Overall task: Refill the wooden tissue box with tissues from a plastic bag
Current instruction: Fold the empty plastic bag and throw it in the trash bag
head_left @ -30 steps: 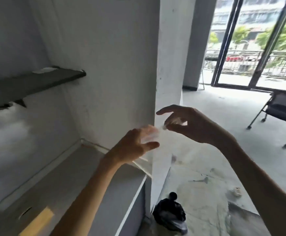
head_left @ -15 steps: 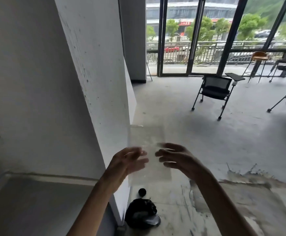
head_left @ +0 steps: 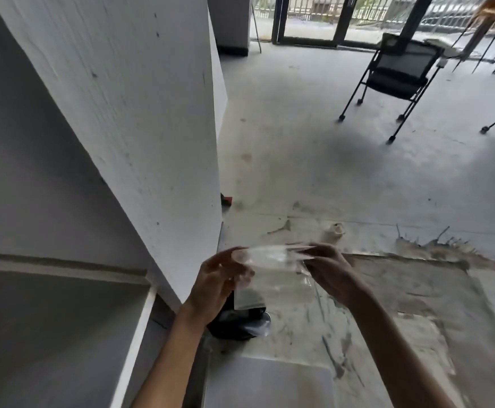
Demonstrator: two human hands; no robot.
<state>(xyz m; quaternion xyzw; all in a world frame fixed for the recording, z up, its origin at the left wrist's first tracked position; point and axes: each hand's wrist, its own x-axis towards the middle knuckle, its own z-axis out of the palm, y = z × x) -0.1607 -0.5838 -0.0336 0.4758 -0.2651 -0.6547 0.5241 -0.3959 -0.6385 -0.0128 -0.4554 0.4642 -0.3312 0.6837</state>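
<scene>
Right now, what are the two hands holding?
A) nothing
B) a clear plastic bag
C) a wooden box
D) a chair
B: the left hand and the right hand each grip the top of a clear bag stretched between them.

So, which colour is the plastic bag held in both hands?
The plastic bag is clear, colourless; the head view shows it best.

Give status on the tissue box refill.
Done: the clear plastic bag looks empty, so the tissues seem out. In hand: left hand and right hand pinch its top edge, above a black bin bag on the floor. Left: probably binning it; the wooden box is out of view, so the refill can't be confirmed.
</scene>
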